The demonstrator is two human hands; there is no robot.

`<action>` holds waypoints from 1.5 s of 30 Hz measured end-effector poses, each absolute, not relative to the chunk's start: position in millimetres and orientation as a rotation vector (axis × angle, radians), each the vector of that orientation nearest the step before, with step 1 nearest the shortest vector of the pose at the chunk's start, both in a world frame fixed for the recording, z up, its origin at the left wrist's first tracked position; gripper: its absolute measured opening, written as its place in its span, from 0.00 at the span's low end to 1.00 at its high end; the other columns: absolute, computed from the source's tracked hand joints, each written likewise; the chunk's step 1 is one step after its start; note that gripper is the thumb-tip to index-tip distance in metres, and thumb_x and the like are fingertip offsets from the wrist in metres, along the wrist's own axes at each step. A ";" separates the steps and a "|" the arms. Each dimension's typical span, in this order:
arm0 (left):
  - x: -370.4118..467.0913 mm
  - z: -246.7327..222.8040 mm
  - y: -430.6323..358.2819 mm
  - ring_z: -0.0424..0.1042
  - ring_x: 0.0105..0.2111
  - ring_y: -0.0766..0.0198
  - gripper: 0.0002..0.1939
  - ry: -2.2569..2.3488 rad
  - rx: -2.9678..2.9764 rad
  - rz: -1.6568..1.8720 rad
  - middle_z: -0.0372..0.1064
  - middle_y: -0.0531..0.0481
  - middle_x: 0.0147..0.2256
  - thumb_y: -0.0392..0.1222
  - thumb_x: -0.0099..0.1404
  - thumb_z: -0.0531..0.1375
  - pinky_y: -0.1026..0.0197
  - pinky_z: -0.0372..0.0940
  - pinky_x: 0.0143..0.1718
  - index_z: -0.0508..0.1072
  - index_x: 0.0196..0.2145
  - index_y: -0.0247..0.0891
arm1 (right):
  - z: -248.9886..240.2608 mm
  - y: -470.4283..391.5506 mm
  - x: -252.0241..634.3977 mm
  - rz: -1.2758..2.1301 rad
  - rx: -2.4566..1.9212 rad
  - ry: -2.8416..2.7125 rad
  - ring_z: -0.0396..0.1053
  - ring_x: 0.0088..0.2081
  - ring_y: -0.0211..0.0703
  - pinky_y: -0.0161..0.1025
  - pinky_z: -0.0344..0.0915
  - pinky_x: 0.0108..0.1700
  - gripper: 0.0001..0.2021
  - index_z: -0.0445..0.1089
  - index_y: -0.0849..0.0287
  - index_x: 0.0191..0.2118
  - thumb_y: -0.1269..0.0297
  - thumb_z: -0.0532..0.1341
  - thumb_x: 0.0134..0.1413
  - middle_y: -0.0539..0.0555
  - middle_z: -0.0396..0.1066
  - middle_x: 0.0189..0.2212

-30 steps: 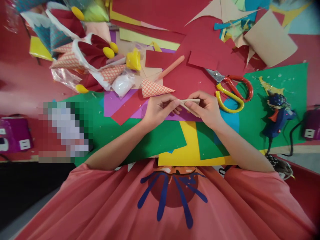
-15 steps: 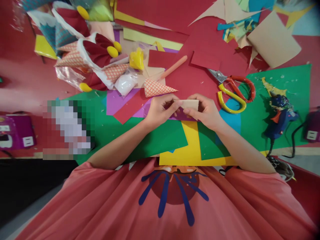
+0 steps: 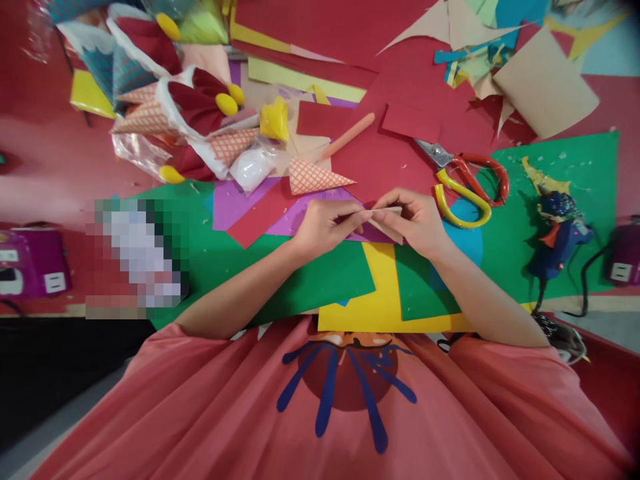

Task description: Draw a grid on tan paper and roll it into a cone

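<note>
A small beige piece of paper (image 3: 389, 225) is pinched between my two hands above the purple sheet. My left hand (image 3: 327, 225) is closed, thumb and forefinger meeting at the paper's left tip. Thumb and fingers of my right hand (image 3: 415, 220) are closed on it from the right, and part of the paper is covered by them. Just beyond the hands lies a cone with an orange lattice pattern (image 3: 317, 177). Near it is a peach-coloured stick (image 3: 350, 135).
Scissors with red and yellow handles (image 3: 463, 183) lie beyond my right hand. A blue glue gun (image 3: 560, 240) with a cord stands at the right. Patterned cones with red filling (image 3: 195, 100) crowd the upper left. Paper scraps (image 3: 480, 73) and a beige sheet (image 3: 547, 83) lie at upper right.
The beige paper has turned from roughly level to slanting down to the right, and it looks narrowed to a point at the left. The fingertips of both hands have come closer together.
</note>
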State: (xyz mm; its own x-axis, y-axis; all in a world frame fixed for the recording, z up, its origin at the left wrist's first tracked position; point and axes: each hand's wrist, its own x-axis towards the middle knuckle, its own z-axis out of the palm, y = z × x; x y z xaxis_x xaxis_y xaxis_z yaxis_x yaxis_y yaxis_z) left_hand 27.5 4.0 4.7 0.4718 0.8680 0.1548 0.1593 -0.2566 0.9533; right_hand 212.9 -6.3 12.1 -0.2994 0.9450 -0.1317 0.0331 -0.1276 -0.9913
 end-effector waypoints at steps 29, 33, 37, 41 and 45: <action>26.4 -2.1 2.9 0.74 0.29 0.72 0.06 0.771 1.600 1.196 0.73 0.52 0.31 0.43 0.66 0.62 0.71 0.69 0.30 0.75 0.35 0.38 | 12.6 -10.6 204.1 1.872 -1.036 -0.844 0.67 0.21 0.29 0.26 0.63 0.22 0.14 0.70 0.61 0.27 0.59 0.72 0.44 0.46 0.71 0.21; 24.9 -3.1 3.4 0.73 0.28 0.72 0.07 0.775 1.623 1.203 0.73 0.52 0.30 0.43 0.66 0.62 0.71 0.69 0.29 0.74 0.34 0.37 | 10.6 -11.3 204.6 1.831 -1.032 -0.920 0.66 0.21 0.28 0.27 0.62 0.24 0.11 0.70 0.61 0.27 0.60 0.71 0.47 0.45 0.71 0.21; 25.4 -6.1 4.4 0.73 0.28 0.72 0.04 0.766 1.627 1.275 0.73 0.53 0.28 0.40 0.64 0.63 0.71 0.69 0.30 0.74 0.33 0.38 | 9.7 -11.3 205.5 1.807 -1.043 -0.957 0.65 0.22 0.28 0.27 0.61 0.25 0.11 0.70 0.61 0.27 0.60 0.70 0.47 0.45 0.71 0.22; 27.7 -5.8 5.4 0.75 0.28 0.71 0.04 0.734 1.543 1.318 0.72 0.54 0.27 0.40 0.64 0.63 0.70 0.70 0.30 0.74 0.32 0.39 | 10.6 -11.5 206.7 1.778 -1.053 -0.978 0.65 0.23 0.28 0.27 0.60 0.26 0.11 0.71 0.60 0.28 0.60 0.70 0.47 0.45 0.71 0.23; 26.1 -0.4 5.5 0.75 0.26 0.71 0.07 0.740 1.398 1.253 0.73 0.55 0.27 0.43 0.68 0.59 0.69 0.71 0.30 0.73 0.33 0.39 | 13.6 -12.9 207.7 1.727 -1.115 -1.020 0.61 0.21 0.29 0.29 0.57 0.23 0.12 0.70 0.60 0.28 0.58 0.70 0.47 0.45 0.69 0.21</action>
